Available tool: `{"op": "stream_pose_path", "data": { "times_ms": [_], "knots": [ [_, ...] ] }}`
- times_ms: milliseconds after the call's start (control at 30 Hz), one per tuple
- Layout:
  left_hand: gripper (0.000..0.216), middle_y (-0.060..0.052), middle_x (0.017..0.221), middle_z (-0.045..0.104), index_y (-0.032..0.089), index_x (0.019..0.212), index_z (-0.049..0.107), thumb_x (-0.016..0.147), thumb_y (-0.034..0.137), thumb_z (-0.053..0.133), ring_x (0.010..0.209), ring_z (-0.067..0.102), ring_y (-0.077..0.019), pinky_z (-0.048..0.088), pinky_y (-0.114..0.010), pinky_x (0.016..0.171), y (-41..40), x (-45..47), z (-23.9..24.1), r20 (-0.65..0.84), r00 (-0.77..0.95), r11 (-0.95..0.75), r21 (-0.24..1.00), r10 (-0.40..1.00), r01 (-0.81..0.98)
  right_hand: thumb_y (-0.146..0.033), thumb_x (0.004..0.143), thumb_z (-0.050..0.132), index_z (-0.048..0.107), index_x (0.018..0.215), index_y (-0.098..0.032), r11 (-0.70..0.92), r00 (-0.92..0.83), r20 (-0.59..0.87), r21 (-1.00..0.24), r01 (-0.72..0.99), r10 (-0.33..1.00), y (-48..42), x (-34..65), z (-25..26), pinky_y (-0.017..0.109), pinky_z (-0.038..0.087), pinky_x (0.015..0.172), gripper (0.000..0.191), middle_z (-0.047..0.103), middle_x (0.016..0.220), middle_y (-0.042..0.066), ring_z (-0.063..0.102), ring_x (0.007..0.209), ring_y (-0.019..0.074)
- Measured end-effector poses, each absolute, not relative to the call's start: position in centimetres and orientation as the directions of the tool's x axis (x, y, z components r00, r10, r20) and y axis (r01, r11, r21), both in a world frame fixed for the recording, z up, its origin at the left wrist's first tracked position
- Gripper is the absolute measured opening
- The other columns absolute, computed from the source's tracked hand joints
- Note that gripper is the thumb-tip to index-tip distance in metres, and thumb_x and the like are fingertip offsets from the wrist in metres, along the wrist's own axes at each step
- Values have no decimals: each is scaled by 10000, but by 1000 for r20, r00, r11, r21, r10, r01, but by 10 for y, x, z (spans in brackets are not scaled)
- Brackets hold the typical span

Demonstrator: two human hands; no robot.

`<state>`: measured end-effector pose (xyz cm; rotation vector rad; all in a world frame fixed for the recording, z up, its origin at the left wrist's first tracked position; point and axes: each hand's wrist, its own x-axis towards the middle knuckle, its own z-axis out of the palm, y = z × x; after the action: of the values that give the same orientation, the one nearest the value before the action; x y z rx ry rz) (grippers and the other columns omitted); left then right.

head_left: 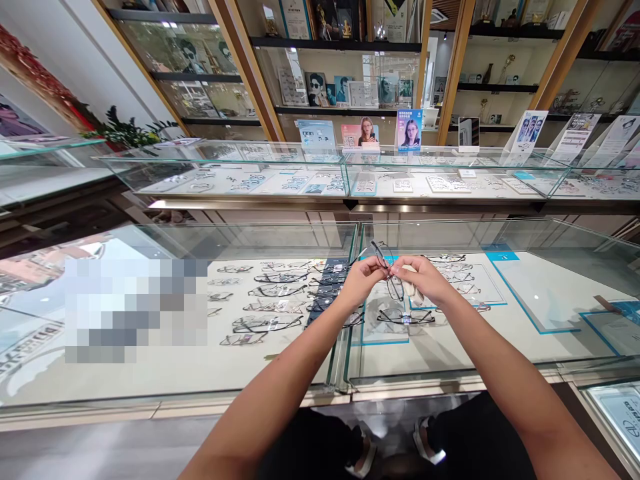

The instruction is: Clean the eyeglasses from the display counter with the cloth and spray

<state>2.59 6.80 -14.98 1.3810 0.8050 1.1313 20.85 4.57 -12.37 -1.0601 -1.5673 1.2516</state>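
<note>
A thin dark-framed pair of glasses (390, 273) is held up over the glass display counter (280, 373). My left hand (363, 279) pinches it near the upper lens. My right hand (419, 277) is closed on the frame from the right, with a small pale cloth (414, 288) tucked under its fingers. One lens points up and the other hangs down between my hands. Another dark pair of glasses (405, 316) lies under the glass just below them.
Several rows of frames (270, 293) lie inside the counter to the left. A second glass counter (345, 175) runs behind it, with upright advert cards (409, 129) on top. Wall shelves (335, 73) stand at the back. A blurred patch (135, 310) covers the left glass.
</note>
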Motion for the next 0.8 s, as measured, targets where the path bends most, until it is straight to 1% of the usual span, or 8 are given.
{"op": "stream_pose_path", "data": {
  "times_ms": [133, 233, 367, 533, 633, 700, 800],
  "knots": [
    [153, 21, 650, 631, 185, 697, 637, 647, 307, 715, 646, 546, -127, 439, -270, 669, 68, 26, -148, 171, 290, -135, 981, 941, -141, -617, 717, 822, 687, 716, -234, 129, -283, 100, -988, 84, 954, 46, 207, -124, 322, 418, 894, 407, 679, 800, -16, 568, 840, 183],
    [140, 19, 634, 621, 183, 649, 635, 630, 294, 718, 637, 536, -124, 429, -270, 665, 68, 26, -146, 167, 268, -130, 980, 949, -148, -603, 687, 849, 679, 713, -227, 101, -267, 98, -995, 0, 959, 46, 206, -123, 305, 418, 847, 413, 672, 792, -20, 557, 806, 168],
    [170, 13, 662, 625, 186, 612, 609, 642, 304, 728, 640, 522, -114, 410, -263, 658, 70, 24, -146, 158, 210, -122, 977, 965, -173, -585, 633, 892, 681, 732, -219, 75, -150, 91, -991, -110, 984, 46, 206, -122, 282, 410, 747, 434, 672, 806, -18, 536, 745, 146],
    [217, 1, 729, 641, 185, 646, 591, 630, 332, 750, 635, 514, -100, 387, -250, 629, 76, 23, -153, 104, 131, -72, 971, 986, -227, -643, 624, 878, 691, 791, -225, 94, -31, 100, -984, -153, 995, 49, 209, -123, 268, 360, 607, 487, 663, 791, -15, 480, 639, 122],
    [246, -7, 755, 635, 182, 703, 612, 623, 363, 758, 645, 511, -94, 373, -233, 609, 82, 21, -156, 58, 80, -34, 963, 995, -268, -675, 636, 859, 688, 802, -228, 120, 30, 117, -979, -166, 993, 52, 212, -122, 265, 319, 547, 506, 604, 698, -33, 422, 577, 109],
    [275, -7, 759, 623, 180, 737, 623, 622, 385, 764, 640, 498, -86, 366, -222, 597, 85, 18, -157, 28, 52, -12, 957, 998, -290, -686, 655, 845, 695, 820, -229, 133, 63, 124, -977, -167, 990, 52, 212, -121, 266, 288, 520, 508, 557, 640, -47, 376, 542, 104],
    [310, -5, 767, 614, 179, 764, 627, 614, 408, 772, 627, 481, -76, 359, -214, 583, 89, 16, -157, 2, 26, 6, 951, 1000, -310, -670, 650, 857, 700, 808, -224, 157, 101, 143, -976, -153, 985, 51, 211, -122, 267, 297, 524, 499, 590, 672, -36, 383, 550, 103]
  ]
}}
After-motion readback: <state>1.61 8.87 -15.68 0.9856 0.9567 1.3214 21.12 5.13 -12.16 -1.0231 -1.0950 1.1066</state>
